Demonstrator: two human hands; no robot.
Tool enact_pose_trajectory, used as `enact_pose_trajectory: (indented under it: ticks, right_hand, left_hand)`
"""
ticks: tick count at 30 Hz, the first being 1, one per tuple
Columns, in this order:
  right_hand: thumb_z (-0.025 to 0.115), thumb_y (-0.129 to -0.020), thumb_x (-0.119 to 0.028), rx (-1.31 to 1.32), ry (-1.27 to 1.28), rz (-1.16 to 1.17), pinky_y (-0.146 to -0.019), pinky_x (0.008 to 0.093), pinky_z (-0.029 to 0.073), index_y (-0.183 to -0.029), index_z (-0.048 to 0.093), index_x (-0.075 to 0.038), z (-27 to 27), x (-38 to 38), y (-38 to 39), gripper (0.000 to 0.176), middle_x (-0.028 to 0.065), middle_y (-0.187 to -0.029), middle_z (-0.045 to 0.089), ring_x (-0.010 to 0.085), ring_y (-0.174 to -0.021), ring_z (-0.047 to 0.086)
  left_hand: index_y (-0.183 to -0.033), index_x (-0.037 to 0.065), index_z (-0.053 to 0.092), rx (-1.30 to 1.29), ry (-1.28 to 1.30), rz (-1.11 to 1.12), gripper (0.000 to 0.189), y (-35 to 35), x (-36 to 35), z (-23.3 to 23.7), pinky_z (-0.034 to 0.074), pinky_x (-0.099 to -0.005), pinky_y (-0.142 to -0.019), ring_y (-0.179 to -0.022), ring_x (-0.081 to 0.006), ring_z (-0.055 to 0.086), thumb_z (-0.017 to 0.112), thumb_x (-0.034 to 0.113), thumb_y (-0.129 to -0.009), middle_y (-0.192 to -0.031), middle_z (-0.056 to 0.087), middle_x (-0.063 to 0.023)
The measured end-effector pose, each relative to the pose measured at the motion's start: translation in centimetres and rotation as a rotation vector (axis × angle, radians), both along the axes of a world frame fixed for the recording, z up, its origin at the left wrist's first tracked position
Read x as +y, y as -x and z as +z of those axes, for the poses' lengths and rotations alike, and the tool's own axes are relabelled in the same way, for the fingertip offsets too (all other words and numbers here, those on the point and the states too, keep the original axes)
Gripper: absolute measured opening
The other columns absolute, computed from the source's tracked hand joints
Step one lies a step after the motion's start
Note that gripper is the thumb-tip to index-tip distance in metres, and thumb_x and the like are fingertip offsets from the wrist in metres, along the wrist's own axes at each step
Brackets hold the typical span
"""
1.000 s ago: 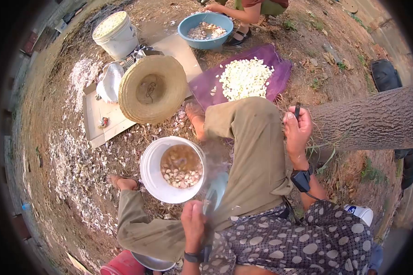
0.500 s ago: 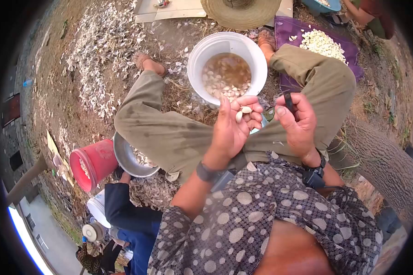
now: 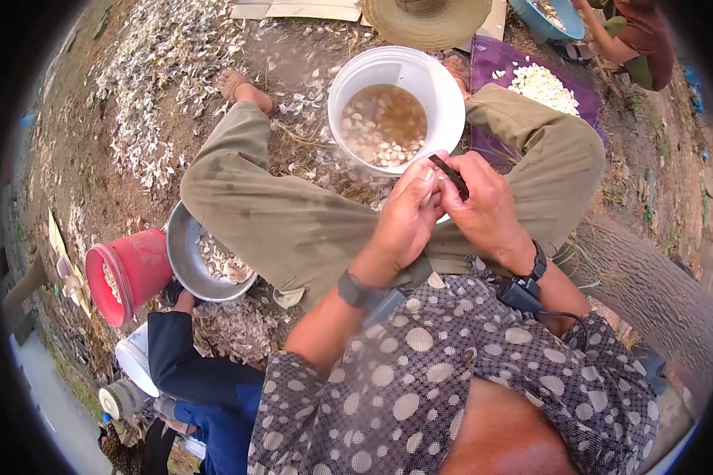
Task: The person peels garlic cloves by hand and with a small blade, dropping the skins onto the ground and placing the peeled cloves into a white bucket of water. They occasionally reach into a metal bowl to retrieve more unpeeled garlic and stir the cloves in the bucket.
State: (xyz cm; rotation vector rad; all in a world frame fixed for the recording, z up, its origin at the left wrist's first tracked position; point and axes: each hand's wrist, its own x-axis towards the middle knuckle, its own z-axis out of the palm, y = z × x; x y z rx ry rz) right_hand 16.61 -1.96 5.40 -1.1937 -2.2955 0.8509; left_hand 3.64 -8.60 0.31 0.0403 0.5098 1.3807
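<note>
My left hand [image 3: 404,218] is closed around something pale, probably a garlic clove, mostly hidden by the fingers. My right hand [image 3: 487,202] grips a small dark tool [image 3: 449,176], its end at the left fingertips; the two hands touch above my lap. Just beyond them stands a white bucket [image 3: 453,111] holding cloudy brown water and many pale cloves [image 3: 384,150]. Peeled cloves [image 3: 543,87] lie heaped on a purple cloth [image 3: 487,59] at the upper right.
A metal basin [image 3: 184,261] and a red bucket [image 3: 146,269], both with cloves, are at the left. A straw hat [image 3: 424,24] is beyond the white bucket. Other people sit at lower left and upper right. Husks [image 3: 146,111] cover the ground; a tree trunk [image 3: 650,277] lies right.
My hands have come together. The cloves that lay on the open left palm are now largely hidden by the closed fingers, and the dark tool has moved left to them.
</note>
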Motion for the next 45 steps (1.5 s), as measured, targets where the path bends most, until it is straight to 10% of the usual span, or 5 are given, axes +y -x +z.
enact_pose_trajectory:
  ticks: [23,32,40,45]
  right_hand:
    - [0.06,-0.096,-0.004,0.583,0.657,-0.342,-0.063,0.0231,0.048,-0.096,0.057,-0.005,-3.3,-1.2,-2.6,0.004,-0.0024,-0.09,0.062,0.0022,-0.077,0.054]
    - [0.064,-0.093,-0.006,0.246,0.58,-0.233,-0.062,0.0271,0.049,-0.095,0.058,-0.001,0.7,-0.5,-2.3,0.008,0.0029,-0.08,0.063,0.0063,-0.07,0.059]
    - [0.063,-0.089,-0.006,0.14,0.309,-0.188,-0.067,0.0386,0.053,-0.1,0.061,0.0,-0.9,-0.5,-1.7,0.013,0.0179,-0.082,0.066,0.0297,-0.072,0.068]
    - [0.059,-0.09,-0.004,0.119,0.339,-0.192,-0.067,0.0382,0.053,-0.1,0.061,0.0,-0.3,-0.2,-1.2,0.011,0.0183,-0.08,0.065,0.0266,-0.071,0.067]
  left_hand:
    - [-0.119,-0.001,0.06,0.893,0.026,-0.011,0.025,0.0,0.5,1.4,0.058,-0.0273,-0.075,-0.09,-0.0125,0.068,0.055,-0.005,-0.095,-0.104,0.068,-0.0091]
    - [-0.112,0.001,0.064,1.343,-0.057,-0.085,0.022,-0.2,0.5,1.9,0.057,-0.0342,-0.07,-0.082,-0.0214,0.072,0.057,-0.005,-0.091,-0.094,0.071,-0.0137]
    - [-0.113,0.001,0.064,1.631,-0.221,-0.071,0.022,-1.0,0.9,1.9,0.056,-0.0395,-0.073,-0.085,-0.0384,0.071,0.063,0.0,-0.091,-0.093,0.071,-0.0196]
    - [-0.115,0.001,0.061,1.486,-0.172,0.043,0.024,-1.2,0.9,2.1,0.057,-0.0367,-0.074,-0.084,-0.0293,0.073,0.064,-0.001,-0.091,-0.093,0.071,-0.017]
